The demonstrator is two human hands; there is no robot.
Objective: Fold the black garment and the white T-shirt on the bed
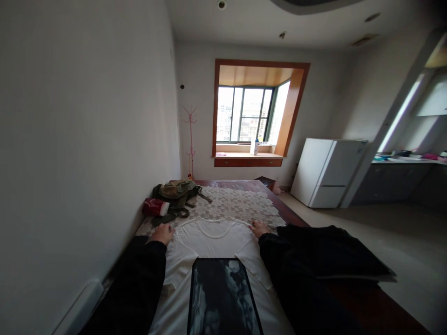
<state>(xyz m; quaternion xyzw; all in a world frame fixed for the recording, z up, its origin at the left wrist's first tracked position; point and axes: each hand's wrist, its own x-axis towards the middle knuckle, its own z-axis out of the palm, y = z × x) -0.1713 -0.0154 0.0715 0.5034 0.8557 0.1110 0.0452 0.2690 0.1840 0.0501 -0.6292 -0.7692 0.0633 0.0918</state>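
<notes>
Apparently, smoothing is the step in hand: a white fabric T-shirt (216,244) with a dark rectangular print (220,298) lies front-up over a cream lace cloth (237,201) on a reddish-brown wooden worktop (244,185). The left hand (162,233) and right hand (260,228) are at its shoulders, whether pinching or merely resting I cannot tell; the next move seems to call for even tension.

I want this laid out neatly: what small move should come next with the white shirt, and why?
Probably slide the left hand down its side of the white shirt, smoothing the cloth: creases show there, and the right hand, at the opposite shoulder, could steady it.
</notes>
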